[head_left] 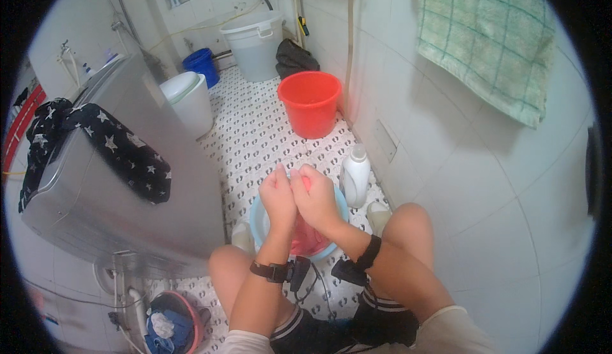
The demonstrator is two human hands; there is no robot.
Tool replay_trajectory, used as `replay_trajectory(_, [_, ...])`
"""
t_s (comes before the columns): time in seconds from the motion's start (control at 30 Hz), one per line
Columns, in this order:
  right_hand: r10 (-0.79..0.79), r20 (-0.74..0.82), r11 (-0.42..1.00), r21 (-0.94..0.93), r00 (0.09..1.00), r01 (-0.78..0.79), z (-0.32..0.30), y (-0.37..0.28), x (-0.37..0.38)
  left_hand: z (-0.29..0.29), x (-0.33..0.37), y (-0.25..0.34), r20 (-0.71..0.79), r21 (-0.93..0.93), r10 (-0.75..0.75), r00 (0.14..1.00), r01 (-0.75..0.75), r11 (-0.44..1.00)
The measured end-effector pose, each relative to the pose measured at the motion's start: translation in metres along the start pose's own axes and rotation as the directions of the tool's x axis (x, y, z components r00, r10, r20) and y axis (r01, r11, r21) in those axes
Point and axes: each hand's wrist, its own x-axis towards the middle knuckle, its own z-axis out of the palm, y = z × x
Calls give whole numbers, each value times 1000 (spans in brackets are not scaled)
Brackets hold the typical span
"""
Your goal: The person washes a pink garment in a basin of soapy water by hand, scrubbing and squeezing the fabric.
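Observation:
Both of my hands are closed and pressed side by side above a light blue basin (257, 225) on the floor. My left hand (278, 196) and my right hand (317, 200) grip a wet-looking pinkish-red cloth (306, 182), a bit of which pokes out at the right thumb. More of the red cloth (308, 239) lies down in the basin below the wrists. Whether the gripped part joins it is hidden by the hands. A white bottle (356, 182) with a cap stands just right of the basin.
A red bucket (310, 108) is farther ahead, with a grey tub (254, 51) and a blue bucket (203, 67) behind. A washing machine (159, 207) draped with star-patterned cloth (121, 150) stands left. A pink basket (199, 328) holds clothes. A green towel (488, 42) hangs right.

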Motion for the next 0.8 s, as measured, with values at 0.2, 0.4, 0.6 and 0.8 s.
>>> replay_trajectory(0.2, [88, -79, 996, 16, 993, -87, -3, 14, 12, 15, -7, -1, 14, -30, 68, 998, -67, 997])
replay_trajectory(0.4, [90, -85, 996, -15, 992, -92, -7, 21, 20, 23, -7, -15, 2, -54, 65, 998, -64, 996])
replay_trajectory(0.6, [32, -37, 999, -11, 999, -33, -2, 12, 5, 8, -2, -3, 10, 45, 31, 999, -31, 999])
replay_trajectory(0.8, [60, -159, 996, 70, 985, -49, -9, 22, 11, 24, -21, 13, 49, -47, 22, 999, -20, 999])
